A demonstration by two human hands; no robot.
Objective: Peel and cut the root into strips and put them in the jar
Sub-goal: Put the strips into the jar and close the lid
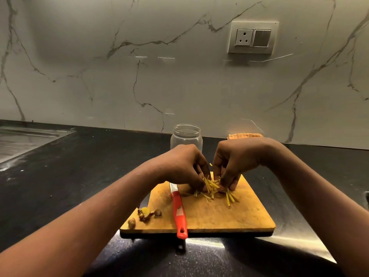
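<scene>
Thin yellow root strips point(211, 186) lie in a loose pile at the far middle of the wooden cutting board point(215, 214). My left hand point(181, 166) and my right hand point(235, 158) meet over the pile, fingertips pinched into the strips from both sides. A few strips point(229, 197) lie loose to the right of the pile. Just behind my hands stands a clear jar point(186, 136) with no lid; it looks empty. A red-handled knife point(178, 210) rests on the board, blade pointing away. Brown peel scraps point(146, 213) sit at the board's near left corner.
The board sits on a dark stone counter point(89, 166). A steel sink drainboard point(24, 140) is at the far left. An orange cloth point(244, 135) lies behind my right hand. The marble wall carries a socket and switch plate point(252, 38).
</scene>
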